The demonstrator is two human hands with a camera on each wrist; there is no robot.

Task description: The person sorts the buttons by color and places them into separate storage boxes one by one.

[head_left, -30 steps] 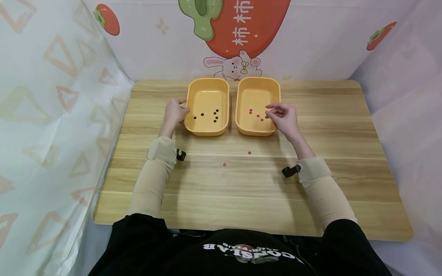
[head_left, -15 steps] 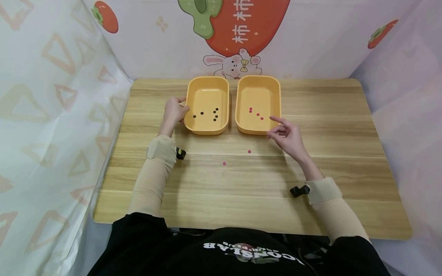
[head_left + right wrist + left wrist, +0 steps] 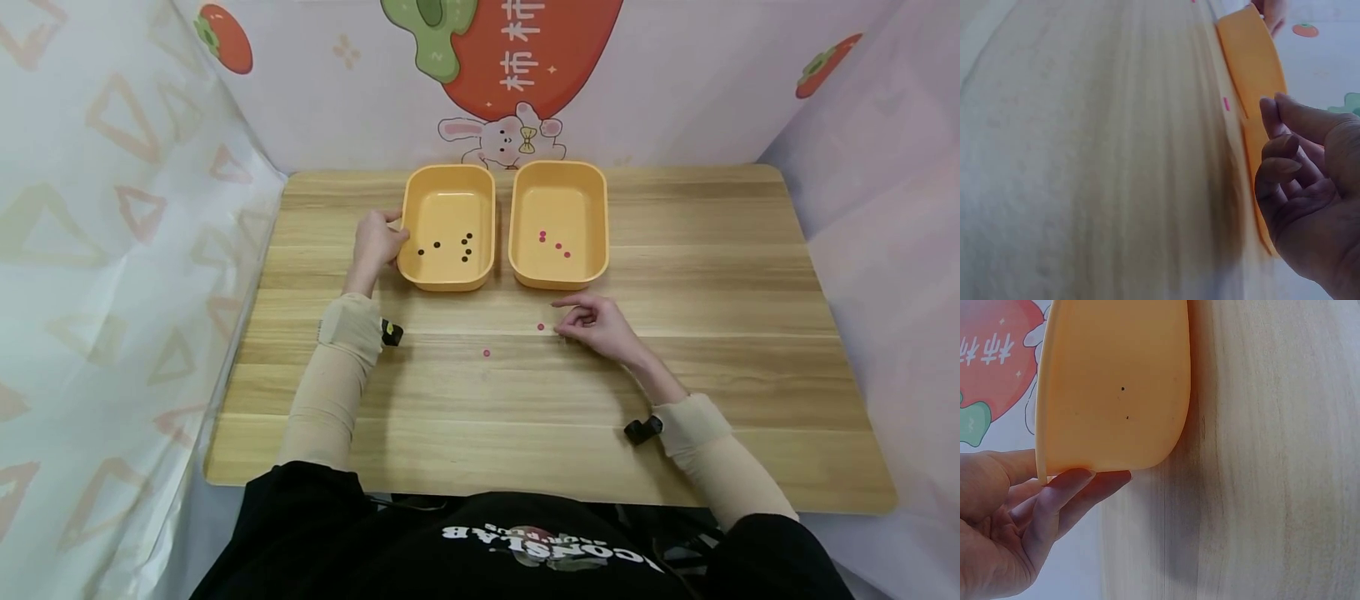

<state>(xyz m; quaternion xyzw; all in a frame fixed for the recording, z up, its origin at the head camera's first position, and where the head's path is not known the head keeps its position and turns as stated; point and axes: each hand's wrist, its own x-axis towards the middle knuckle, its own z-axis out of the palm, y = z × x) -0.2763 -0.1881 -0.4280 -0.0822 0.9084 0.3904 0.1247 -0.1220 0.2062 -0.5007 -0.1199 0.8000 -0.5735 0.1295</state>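
My left hand [image 3: 379, 240] grips the left wall of a yellow plastic bin [image 3: 451, 285], with fingers against its side in the left wrist view. Several small black discs [image 3: 437, 245] lie in that bin. Beside it stands a second yellow bin [image 3: 558, 281] with several small pink discs [image 3: 558, 246] inside. My right hand [image 3: 600, 327] is low over the table in front of the second bin, index finger extended and the other fingers loosely bent, nothing seen held. Just left of its fingertips lies a pink disc [image 3: 541, 327]; another pink disc [image 3: 487, 353] lies farther left.
Both bins stand near the back edge of a wooden table [image 3: 480, 433], with a narrow gap between them. A printed cloth backdrop [image 3: 675, 92] rises behind the table, and a patterned curtain [image 3: 127, 275] hangs at the left.
My right hand has moved from the right-hand bin's edge toward me and then left, down near the loose pink disc. My left hand stays on its bin.
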